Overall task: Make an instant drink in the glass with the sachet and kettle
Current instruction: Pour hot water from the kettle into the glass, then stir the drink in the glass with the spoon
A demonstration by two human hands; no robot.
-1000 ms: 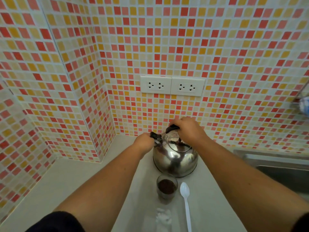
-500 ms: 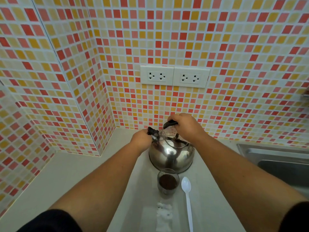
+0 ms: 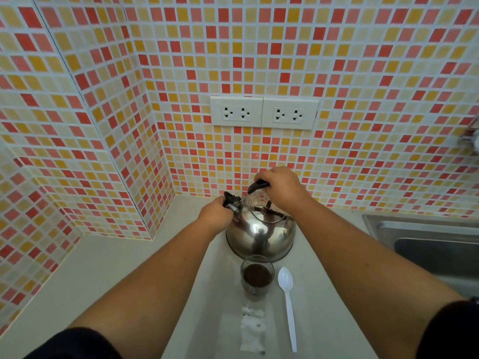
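Note:
A shiny steel kettle (image 3: 260, 235) stands on the pale counter near the tiled back wall. My right hand (image 3: 281, 186) is closed around its black top handle. My left hand (image 3: 215, 215) grips the black cap on the spout at the kettle's left. Just in front of the kettle stands a small clear glass (image 3: 257, 277) with dark brown powder in the bottom. A crumpled white sachet (image 3: 252, 330) lies on the counter in front of the glass.
A white plastic spoon (image 3: 287, 301) lies to the right of the glass. A steel sink (image 3: 425, 242) is set into the counter at the right. Two double wall sockets (image 3: 263, 112) sit above the kettle. Tiled walls form a corner at the left.
The view has tilted up a little, so everything sits lower in the frame. Both hands stay on the kettle, which has barely shifted on the counter.

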